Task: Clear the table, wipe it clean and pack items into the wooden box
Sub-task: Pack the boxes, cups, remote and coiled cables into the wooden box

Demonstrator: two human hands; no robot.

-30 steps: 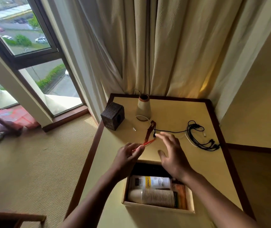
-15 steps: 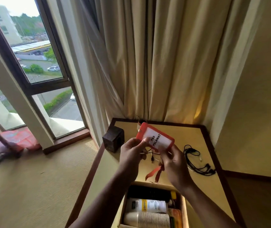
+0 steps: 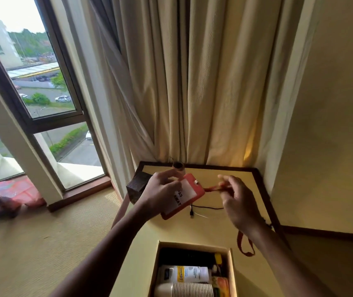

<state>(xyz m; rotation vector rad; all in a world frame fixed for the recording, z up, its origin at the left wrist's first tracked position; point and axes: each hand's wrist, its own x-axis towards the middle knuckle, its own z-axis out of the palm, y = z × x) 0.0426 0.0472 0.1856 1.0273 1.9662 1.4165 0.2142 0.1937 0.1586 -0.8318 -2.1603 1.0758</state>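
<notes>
a strip of tabletop (image 3: 192, 230) runs between the wooden box (image 3: 194, 245) and the black cable (image 3: 207, 207), curtain (image 3: 192, 103) walling the back.

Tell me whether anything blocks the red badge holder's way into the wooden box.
Nothing visible does. The left hand holds the badge holder above the table, the right hand pinches its lanyard, and the wooden box lies open nearby. A bottle and stacked cups fill much of it.

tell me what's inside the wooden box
The wooden box holds a stack of paper cups, a white tube, a dark item and an orange packet. Anything beneath them is covered.
</notes>
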